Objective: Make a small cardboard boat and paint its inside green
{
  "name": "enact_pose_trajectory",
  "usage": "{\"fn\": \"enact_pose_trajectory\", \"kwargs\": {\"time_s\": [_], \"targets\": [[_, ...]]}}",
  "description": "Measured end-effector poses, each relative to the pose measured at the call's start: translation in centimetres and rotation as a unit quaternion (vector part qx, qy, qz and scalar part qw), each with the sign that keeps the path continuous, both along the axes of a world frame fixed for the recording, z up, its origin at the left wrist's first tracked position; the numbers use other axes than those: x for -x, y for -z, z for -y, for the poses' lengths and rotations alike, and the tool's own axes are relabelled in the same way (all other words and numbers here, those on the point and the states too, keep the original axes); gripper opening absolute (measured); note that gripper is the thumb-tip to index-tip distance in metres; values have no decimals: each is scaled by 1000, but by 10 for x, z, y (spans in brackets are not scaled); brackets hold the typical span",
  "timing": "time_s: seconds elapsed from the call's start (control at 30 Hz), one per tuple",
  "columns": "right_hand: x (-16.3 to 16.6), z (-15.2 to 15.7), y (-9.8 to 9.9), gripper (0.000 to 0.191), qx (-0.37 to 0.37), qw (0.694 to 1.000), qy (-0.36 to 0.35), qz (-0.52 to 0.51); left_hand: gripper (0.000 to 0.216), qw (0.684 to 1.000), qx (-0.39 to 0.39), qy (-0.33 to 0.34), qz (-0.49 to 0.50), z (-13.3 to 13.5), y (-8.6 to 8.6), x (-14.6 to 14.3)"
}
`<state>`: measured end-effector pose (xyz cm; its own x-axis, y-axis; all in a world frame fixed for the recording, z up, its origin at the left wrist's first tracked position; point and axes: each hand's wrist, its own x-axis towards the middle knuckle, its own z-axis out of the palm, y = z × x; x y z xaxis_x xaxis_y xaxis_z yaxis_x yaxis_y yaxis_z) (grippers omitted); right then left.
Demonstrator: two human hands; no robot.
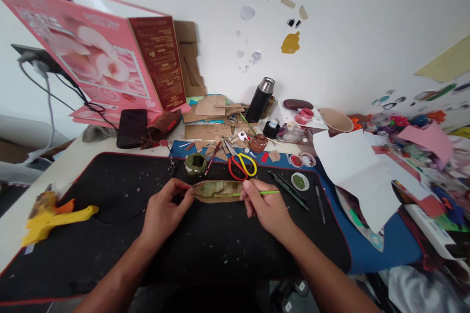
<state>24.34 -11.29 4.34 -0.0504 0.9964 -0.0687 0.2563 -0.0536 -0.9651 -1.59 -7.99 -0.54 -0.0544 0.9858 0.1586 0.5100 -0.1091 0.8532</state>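
Observation:
A long leaf-shaped piece of cardboard (216, 199) lies on the black desk mat, with green paint over much of its face and bare brown along its edges. My left hand (167, 208) pinches its left tip between thumb and finger. In my right hand (264, 205) is a thin paintbrush with a bright green handle (271, 191), held like a pen over the right end of the cardboard. The bristles are too small to make out. Just behind the piece stands an open jar of dark green paint (196, 163). Red-and-yellow-handled scissors (243, 166) lie beside it.
A yellow glue gun (55, 220) rests at the left. Pens (290, 190) and a lid with green paint (300, 181) lie right of my right hand. Behind are cardboard scraps (209, 132), a brown paint jar (258, 143), a black thermos (260, 100) and a pink box (106, 54).

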Motion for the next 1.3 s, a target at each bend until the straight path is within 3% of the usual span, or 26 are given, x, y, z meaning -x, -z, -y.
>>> {"fn": "enact_pose_trajectory", "kwargs": {"time_s": [0.17,0.3,0.43,0.63,0.77,1.03,1.13,1.3], "targets": [[-39,12,0,62,27,997,75,14,27,1000,-1,2,-3,0,1,0],[-37,17,4,64,34,994,102,-15,26,1000,-2,0,-9,0,3,2],[-5,12,10,63,24,997,61,-40,25,1000,-6,1,-10,-1,4,2],[37,0,11,58,-77,996,-28,-22,25,1000,3,-1,-5,-3,4,1],[24,2,11,56,-68,997,-24,-5,28,1000,17,0,0,-5,6,1],[-33,19,9,61,-21,995,102,3,30,999,44,-2,3,-6,8,3],[-23,20,13,61,-15,995,100,-22,31,999,44,-5,-5,-6,8,3],[9,11,15,54,-54,998,17,-18,30,999,42,-2,10,-7,6,1]]}}
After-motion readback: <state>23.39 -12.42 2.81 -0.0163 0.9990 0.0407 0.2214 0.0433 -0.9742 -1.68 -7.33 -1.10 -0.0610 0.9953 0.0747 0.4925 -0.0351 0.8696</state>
